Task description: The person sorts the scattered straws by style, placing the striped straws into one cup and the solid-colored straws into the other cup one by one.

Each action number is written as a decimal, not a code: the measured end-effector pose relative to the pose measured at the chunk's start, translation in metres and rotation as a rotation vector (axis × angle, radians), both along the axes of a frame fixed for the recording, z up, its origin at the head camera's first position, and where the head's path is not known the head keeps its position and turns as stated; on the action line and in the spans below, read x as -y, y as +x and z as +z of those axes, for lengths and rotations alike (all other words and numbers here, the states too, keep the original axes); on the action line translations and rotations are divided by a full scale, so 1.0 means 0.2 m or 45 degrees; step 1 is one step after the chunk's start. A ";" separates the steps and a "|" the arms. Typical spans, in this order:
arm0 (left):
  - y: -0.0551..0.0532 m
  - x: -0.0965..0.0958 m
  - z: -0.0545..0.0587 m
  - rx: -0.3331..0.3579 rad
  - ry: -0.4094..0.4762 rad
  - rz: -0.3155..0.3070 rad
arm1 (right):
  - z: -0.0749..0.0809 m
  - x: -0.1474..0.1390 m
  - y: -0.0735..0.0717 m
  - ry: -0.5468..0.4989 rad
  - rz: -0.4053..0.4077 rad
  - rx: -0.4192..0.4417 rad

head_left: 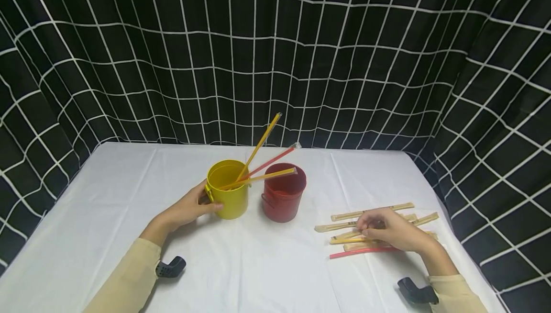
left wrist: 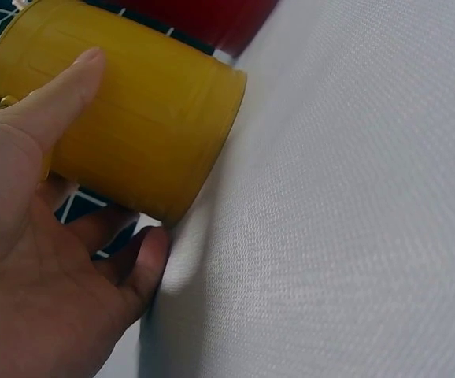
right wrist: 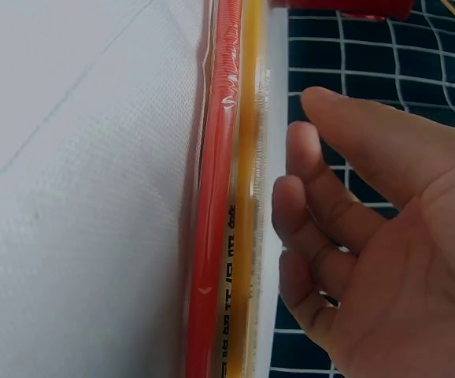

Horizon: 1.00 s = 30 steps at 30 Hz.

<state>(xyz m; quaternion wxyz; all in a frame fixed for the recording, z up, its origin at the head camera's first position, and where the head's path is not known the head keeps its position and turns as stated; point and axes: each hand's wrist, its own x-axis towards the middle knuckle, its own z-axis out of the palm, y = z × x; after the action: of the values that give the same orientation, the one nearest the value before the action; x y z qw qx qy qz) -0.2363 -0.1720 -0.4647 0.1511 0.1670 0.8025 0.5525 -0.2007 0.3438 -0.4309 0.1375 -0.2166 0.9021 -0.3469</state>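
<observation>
From my remote feed, the largest thing I see is the black curtain (head_left: 275,54) with its white grid, standing behind and beside the worktop (head_left: 267,274), which is spread with white cloth. Near its middle, I have the yellow bucket (head_left: 234,206) upright, just beside the upright red bucket (head_left: 282,209) on its right. My left hand (head_left: 189,208) grips the yellow bucket's side, thumb along the near wall and fingers curling behind. My right hand (head_left: 398,231) hangs over the right side, fingers loosely bent and a little spread, apart from the straws below. There I see a loose pile of paper-wrapped straws (head_left: 344,217), with a red straw (head_left: 361,252) along the near edge and a yellow straw (head_left: 353,241) among them. Two yellow straws (head_left: 260,145) and one red straw lean rightward out of the yellow bucket.
</observation>
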 end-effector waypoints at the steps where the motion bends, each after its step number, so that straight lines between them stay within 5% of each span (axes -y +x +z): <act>1: 0.00 0.00 0.00 0.004 0.005 0.006 | 0.00 0.00 0.00 0.002 0.006 -0.003; 15: 0.00 0.01 0.00 0.002 0.004 0.002 | -0.03 0.00 0.01 0.085 0.059 -0.023; 25: 0.00 0.00 -0.02 0.004 0.026 0.009 | 0.02 -0.01 0.03 0.070 0.031 -0.063; 30: -0.01 0.00 -0.02 -0.010 0.032 0.000 | 0.06 0.00 0.03 0.076 0.010 -0.178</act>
<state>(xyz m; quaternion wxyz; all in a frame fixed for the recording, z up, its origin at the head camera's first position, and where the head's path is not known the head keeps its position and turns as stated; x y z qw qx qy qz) -0.2381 -0.1721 -0.4682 0.1458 0.1711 0.7962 0.5617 -0.1947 0.3436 -0.4180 0.0818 -0.2397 0.9186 -0.3033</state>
